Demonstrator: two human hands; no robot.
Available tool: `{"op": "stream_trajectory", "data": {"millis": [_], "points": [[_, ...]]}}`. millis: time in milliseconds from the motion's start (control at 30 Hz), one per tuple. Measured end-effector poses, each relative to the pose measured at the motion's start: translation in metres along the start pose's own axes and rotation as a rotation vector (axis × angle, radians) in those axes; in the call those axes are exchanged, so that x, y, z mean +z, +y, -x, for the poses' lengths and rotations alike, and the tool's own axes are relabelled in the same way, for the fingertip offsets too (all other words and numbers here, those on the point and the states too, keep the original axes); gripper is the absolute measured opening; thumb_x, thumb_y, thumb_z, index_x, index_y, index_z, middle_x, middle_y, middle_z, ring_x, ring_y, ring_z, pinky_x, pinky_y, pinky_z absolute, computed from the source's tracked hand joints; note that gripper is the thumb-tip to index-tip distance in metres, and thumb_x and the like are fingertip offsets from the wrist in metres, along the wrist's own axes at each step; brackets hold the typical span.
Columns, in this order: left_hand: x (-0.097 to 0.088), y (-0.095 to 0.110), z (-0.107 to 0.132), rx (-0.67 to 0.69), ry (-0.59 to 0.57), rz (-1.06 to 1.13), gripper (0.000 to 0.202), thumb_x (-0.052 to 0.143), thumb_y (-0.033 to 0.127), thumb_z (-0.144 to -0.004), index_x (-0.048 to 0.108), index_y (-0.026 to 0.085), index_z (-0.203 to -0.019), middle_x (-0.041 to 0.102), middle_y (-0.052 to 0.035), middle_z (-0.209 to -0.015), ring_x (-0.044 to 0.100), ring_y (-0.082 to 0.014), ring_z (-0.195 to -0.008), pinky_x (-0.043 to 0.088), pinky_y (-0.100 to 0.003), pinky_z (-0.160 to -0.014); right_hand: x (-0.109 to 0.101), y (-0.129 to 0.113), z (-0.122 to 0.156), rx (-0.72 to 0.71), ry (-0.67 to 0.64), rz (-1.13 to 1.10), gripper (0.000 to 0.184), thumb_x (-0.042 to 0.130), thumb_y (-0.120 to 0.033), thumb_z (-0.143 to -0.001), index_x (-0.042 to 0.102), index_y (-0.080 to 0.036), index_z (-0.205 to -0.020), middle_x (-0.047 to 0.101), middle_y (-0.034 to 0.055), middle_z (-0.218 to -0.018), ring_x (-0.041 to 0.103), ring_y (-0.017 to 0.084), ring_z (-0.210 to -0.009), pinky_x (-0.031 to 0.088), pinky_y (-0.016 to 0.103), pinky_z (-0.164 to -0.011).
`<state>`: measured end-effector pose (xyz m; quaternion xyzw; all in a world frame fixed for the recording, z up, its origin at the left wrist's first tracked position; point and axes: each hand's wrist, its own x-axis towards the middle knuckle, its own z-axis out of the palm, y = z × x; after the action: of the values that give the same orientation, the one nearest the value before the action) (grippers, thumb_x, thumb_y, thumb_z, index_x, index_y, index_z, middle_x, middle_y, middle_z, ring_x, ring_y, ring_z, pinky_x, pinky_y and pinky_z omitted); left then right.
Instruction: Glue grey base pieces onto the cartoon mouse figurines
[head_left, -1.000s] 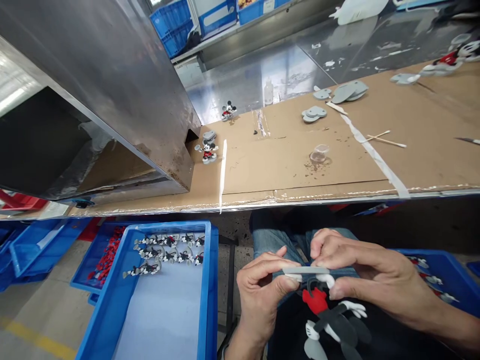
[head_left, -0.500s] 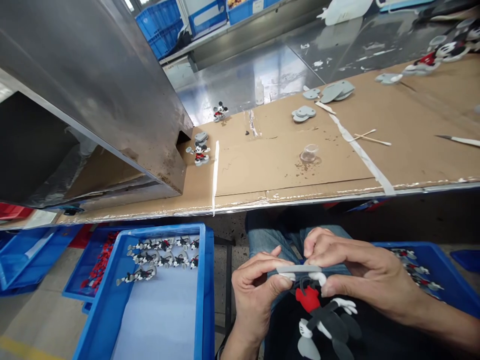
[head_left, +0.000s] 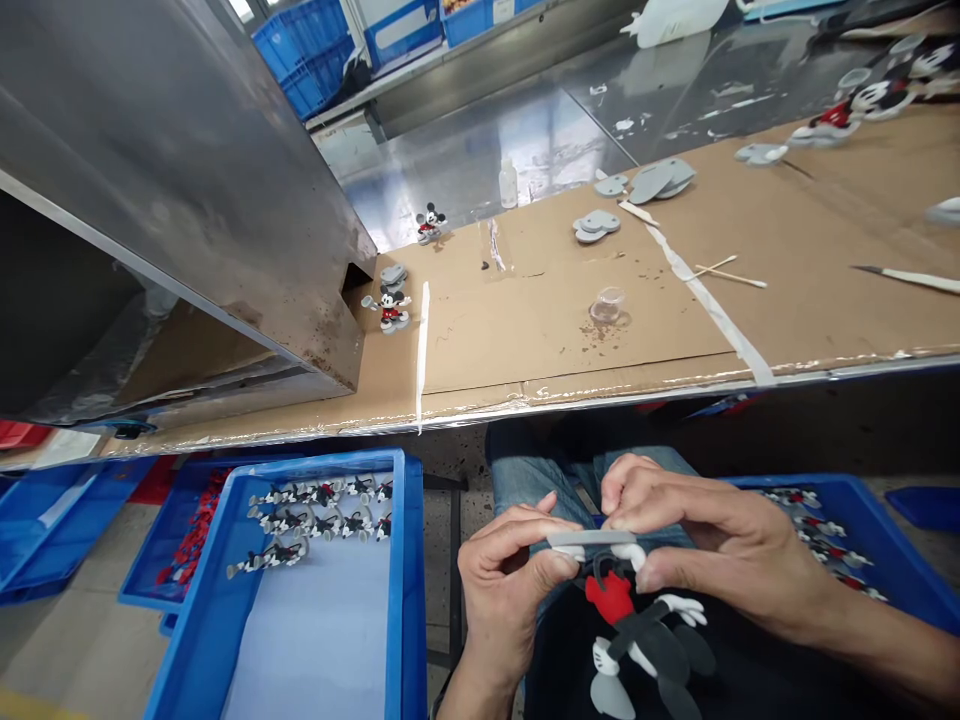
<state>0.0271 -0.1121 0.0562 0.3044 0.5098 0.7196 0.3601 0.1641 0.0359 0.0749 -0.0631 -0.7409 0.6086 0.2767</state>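
Observation:
Both my hands work over my lap, below the table edge. My left hand (head_left: 506, 580) and my right hand (head_left: 712, 545) pinch the two ends of a flat grey base (head_left: 592, 539). A mouse figure (head_left: 637, 630) with red shorts hangs upside down from that base, its head towards me. Fingers of both hands are closed on the base.
A blue bin (head_left: 409, 560) at my left holds rows of finished figures (head_left: 319, 505). Another blue bin (head_left: 892, 560) with figures sits at my right. The cardboard-covered table (head_left: 825, 260) carries grey bases (head_left: 596, 226), two standing figures (head_left: 390, 308), wooden sticks (head_left: 731, 272), a small clear cup (head_left: 606, 305). A metal housing (head_left: 187, 170) looms at left.
My hands keep the same grip on the base and figure. The view has drifted slightly, so everything sits a little further left and up in the picture.

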Motion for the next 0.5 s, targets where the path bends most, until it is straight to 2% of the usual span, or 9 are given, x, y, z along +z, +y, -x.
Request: {"op": "stream_trajectory", "data": {"millis": [500], "points": [[-0.0001,0.0003,-0.0017,-0.008,0.004,-0.004,0.012,0.078,0.026,-0.077,0.080,0.023,-0.088,0.077,-0.0019,-0.083,0.065,-0.0179,-0.078,0.046,-0.049,-0.105,0.0016,-0.0019,-0.0007,-0.010,0.009,-0.013,0.011,0.076,-0.031,-0.082,0.074,-0.025,-0.091,0.068,0.0021,-0.072,0.060,0.021,-0.082,0.049,0.038,-0.077]]}}
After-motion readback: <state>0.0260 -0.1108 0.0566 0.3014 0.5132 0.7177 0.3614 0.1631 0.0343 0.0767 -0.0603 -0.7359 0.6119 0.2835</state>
